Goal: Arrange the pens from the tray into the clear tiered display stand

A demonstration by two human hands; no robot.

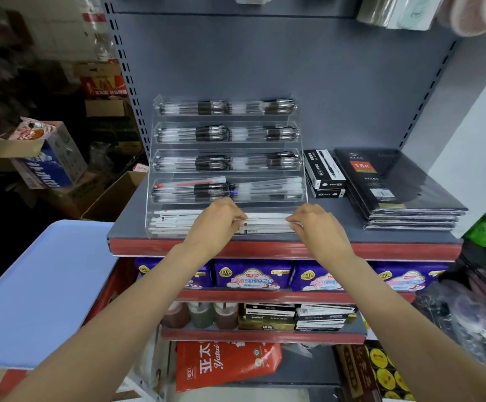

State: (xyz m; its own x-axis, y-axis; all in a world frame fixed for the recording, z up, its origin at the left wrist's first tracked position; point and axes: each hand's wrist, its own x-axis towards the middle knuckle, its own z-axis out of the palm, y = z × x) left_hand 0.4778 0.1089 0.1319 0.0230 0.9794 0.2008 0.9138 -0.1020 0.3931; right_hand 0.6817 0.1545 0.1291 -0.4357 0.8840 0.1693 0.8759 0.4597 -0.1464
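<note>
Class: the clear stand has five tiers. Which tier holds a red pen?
The fourth tier from the top, just above the bottom one: a red pen lies atop its black pens; the other tiers show none.

The clear tiered display stand (pixel 227 158) sits on the shelf, five tiers filled. White pens (pixel 175 221) lie sideways in its near tier; black-gripped pens (pixel 207 134) fill the far tiers. The blue tray (pixel 41 285) sits near left.

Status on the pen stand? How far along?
Nearly done, it seems. Done: all five tiers of the clear display stand hold pens, the upper ones filled with black-grip pens. In hand: left hand and right hand both grip the white pens in the bottom tier, apparently squaring them up. Left: little visible; the blue tray shows no pens.
</note>
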